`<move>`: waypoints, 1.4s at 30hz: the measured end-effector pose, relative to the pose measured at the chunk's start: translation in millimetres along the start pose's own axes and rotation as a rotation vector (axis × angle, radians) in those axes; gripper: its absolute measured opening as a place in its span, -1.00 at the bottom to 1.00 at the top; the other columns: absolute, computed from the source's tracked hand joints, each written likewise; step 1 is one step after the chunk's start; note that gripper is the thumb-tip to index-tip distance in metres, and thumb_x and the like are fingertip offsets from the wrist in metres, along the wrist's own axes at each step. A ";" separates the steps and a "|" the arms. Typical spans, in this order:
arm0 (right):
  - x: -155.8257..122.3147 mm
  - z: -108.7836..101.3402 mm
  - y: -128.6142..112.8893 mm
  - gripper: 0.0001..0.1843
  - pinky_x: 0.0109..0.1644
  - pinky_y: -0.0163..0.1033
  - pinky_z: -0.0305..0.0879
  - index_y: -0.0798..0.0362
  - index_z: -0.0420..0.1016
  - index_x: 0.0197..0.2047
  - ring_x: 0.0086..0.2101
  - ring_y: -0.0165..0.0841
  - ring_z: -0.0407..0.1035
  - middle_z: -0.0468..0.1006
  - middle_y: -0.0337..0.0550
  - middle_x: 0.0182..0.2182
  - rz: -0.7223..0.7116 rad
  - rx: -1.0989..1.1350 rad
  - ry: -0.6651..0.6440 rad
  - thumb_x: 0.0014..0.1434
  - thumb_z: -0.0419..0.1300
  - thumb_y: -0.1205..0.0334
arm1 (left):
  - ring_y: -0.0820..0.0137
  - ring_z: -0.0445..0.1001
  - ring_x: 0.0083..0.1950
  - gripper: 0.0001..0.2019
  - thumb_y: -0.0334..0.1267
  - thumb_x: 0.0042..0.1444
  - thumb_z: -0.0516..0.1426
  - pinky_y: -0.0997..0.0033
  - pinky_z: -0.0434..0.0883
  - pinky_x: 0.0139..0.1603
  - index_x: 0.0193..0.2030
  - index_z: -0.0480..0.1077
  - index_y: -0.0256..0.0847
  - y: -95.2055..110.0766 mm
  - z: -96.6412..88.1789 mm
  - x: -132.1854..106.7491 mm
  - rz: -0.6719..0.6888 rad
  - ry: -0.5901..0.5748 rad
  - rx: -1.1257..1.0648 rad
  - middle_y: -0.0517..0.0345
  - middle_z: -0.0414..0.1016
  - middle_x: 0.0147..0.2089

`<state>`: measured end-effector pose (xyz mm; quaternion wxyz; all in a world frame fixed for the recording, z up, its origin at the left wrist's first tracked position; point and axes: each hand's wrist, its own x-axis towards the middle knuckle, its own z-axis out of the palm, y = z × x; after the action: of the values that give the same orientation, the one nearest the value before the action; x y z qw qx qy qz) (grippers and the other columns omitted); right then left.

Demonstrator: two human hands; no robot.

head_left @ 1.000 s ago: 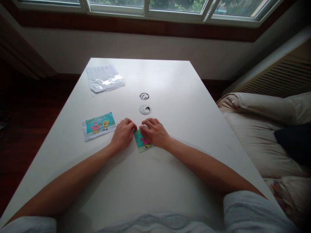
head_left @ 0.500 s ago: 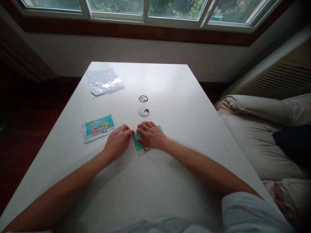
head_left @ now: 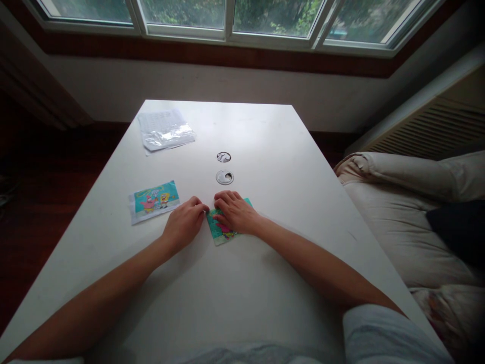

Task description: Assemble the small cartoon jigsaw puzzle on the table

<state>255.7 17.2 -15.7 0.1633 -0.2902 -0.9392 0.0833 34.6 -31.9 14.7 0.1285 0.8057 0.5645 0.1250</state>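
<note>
A teal cartoon picture card (head_left: 215,235) lies at the middle of the white table, partly covered. My right hand (head_left: 235,212) rests flat on top of it, fingers stretched, hiding most of its picture. At the card's upper left corner is my left hand (head_left: 186,218), thumb and forefinger pinched together. Whatever those fingertips hold is too small to make out. Left of that hand lies a paper sheet (head_left: 156,200) with a similar cartoon print and a white margin, slightly tilted.
At the far left of the white table (head_left: 257,131) are papers with a clear plastic sleeve (head_left: 166,132). Two round inserts, the nearer a cable grommet (head_left: 225,177), sit in the tabletop. A beige sofa (head_left: 397,227) stands on the right, below a window (head_left: 276,15) side wall.
Both hands stay in nearly the same places on and beside the card. The whole view has shifted slightly, with the table appearing a little lower.
</note>
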 end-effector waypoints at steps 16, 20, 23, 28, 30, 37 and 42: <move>1.5 -1.3 -10.8 -0.78 -0.08 -0.07 0.12 0.05 0.46 -0.17 -0.16 -0.15 0.22 0.46 -0.02 -0.20 0.017 -0.211 0.041 0.47 0.03 0.21 | 0.27 0.49 -0.13 -0.80 -0.41 0.32 0.02 0.29 0.38 -0.08 -0.25 0.44 -0.14 5.6 7.5 9.6 -0.068 -0.050 0.020 0.07 0.42 -0.17; 2.7 -4.1 -10.9 -0.78 -0.05 -0.06 0.13 0.06 0.44 -0.14 -0.14 -0.14 0.22 0.45 -0.01 -0.19 0.047 -0.194 0.028 0.45 0.08 0.11 | 0.29 0.51 -0.10 -0.79 -0.38 0.36 -0.01 0.31 0.39 -0.07 -0.20 0.44 -0.13 3.7 4.5 8.1 -0.074 -0.054 0.009 0.08 0.46 -0.13; 3.2 -5.3 -10.4 -0.76 -0.03 -0.06 0.13 0.06 0.42 -0.13 -0.14 -0.13 0.22 0.44 -0.01 -0.18 0.065 -0.173 0.013 0.45 0.08 0.08 | 0.29 0.51 -0.05 -0.78 -0.36 0.39 -0.04 0.31 0.38 -0.04 -0.13 0.43 -0.12 -0.8 2.7 5.8 -0.091 -0.059 0.007 0.08 0.48 -0.08; 3.7 -4.4 -9.6 -0.72 -0.01 -0.04 0.13 0.06 0.41 -0.14 -0.11 -0.12 0.22 0.44 0.02 -0.15 0.095 -0.151 -0.003 0.47 0.06 0.03 | 0.29 0.50 -0.09 -0.79 -0.37 0.38 -0.02 0.31 0.35 -0.10 -0.18 0.43 -0.13 -2.9 2.8 0.2 -0.119 -0.101 0.045 0.08 0.49 -0.10; 3.7 -3.7 -9.5 -0.72 -0.01 -0.04 0.13 0.06 0.41 -0.14 -0.11 -0.11 0.21 0.43 0.02 -0.15 0.096 -0.150 -0.005 0.47 0.05 0.03 | 0.28 0.49 -0.09 -0.80 -0.37 0.37 -0.02 0.31 0.33 -0.12 -0.18 0.42 -0.13 0.1 3.2 -1.6 -0.125 -0.106 0.066 0.08 0.48 -0.11; 3.8 -3.9 -11.0 -0.71 -0.02 -0.05 0.11 0.05 0.40 -0.15 -0.13 -0.12 0.22 0.44 0.01 -0.16 0.114 -0.186 0.031 0.49 0.02 0.04 | 0.23 0.47 -0.08 -0.82 -0.32 0.38 -0.03 0.24 0.35 -0.07 -0.20 0.38 -0.14 10.9 -0.3 -4.7 -0.117 -0.090 0.088 0.04 0.44 -0.13; 5.7 -1.6 -8.2 -0.73 -0.02 -0.07 0.10 0.05 0.41 -0.15 -0.13 -0.14 0.23 0.47 0.01 -0.18 0.147 -0.160 0.074 0.50 -0.02 0.13 | 0.17 0.45 0.08 -0.75 -0.10 0.29 0.18 0.16 0.38 0.13 0.01 0.36 -0.14 15.3 -4.8 -19.4 0.053 -0.076 0.048 -0.01 0.44 0.06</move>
<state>247.6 13.9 -10.6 0.1675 -0.3734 -0.9124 0.0092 39.9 -54.9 23.4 0.1273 0.8273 0.5406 0.0840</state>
